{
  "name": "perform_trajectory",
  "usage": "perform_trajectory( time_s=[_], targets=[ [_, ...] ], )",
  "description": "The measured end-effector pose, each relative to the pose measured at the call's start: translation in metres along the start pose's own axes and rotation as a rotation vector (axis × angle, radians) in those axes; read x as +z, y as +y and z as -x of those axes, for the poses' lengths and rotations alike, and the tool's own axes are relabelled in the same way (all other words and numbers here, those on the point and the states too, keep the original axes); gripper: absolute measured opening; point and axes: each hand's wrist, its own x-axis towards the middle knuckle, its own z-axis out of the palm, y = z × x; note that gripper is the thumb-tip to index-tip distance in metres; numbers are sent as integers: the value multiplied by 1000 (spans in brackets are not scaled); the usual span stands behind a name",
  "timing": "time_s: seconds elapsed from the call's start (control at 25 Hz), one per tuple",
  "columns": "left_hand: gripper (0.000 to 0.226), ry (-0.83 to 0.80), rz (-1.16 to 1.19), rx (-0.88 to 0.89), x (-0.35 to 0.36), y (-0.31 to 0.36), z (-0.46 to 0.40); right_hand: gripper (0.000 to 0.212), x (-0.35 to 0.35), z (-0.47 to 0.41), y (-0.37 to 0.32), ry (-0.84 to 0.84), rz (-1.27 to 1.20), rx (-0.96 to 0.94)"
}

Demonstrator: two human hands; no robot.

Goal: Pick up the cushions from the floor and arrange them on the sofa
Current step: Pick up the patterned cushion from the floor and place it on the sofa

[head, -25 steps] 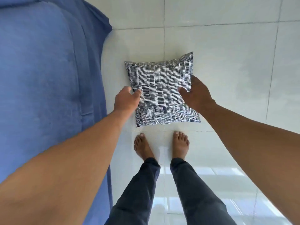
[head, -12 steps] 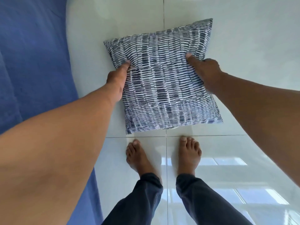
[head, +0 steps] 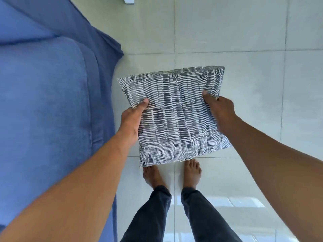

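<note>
Cushion: the cushion [head: 174, 116], with a pattern of dark and white dashes, was held in the air in front of the person, above the bare feet [head: 172, 173]. It no longer lay on the floor [head: 244, 41].
Left hand: the left hand [head: 131, 119] was closed on the left edge of the cushion, thumb on the top face, the other fingers hidden under the fabric.
Right hand: the right hand [head: 220, 110] was closed on the right edge near the upper corner, and the fabric was bunched there under the thumb.
Sofa: the blue sofa [head: 43, 110] stood just beside the person, on the left side. Its seat showed no cushion in the part that the camera caught.
Floor: pale glossy tiles; no other cushion was visible on them in this view.
Done: judging from the picture, the pick-up of this one cushion was finished, because both hands carried it clear of the tiles.
Left to do: the cushion was not yet on the sofa. It had to be brought to the left and set on the seat or against the back. Whether more cushions waited outside the view, I cannot tell.
Progress: I judged the task to be at an early stage, with nothing arranged on the visible part of the sofa.
</note>
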Motion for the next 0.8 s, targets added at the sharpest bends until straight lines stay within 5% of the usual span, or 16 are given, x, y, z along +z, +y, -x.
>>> perform_trajectory(
  time_s=[0.12,0.48,0.8],
  targets=[
    [26,2,64,67,-12,48,83,94,-15,74,-59,-40,1,-42],
    [24,93,201,283,-89,142,296,33,-25,259,-193,-197,-7,-209],
    [25,243,386,433,-217,167,367,23,86,349,-272,-387,182,-372]
  ],
)
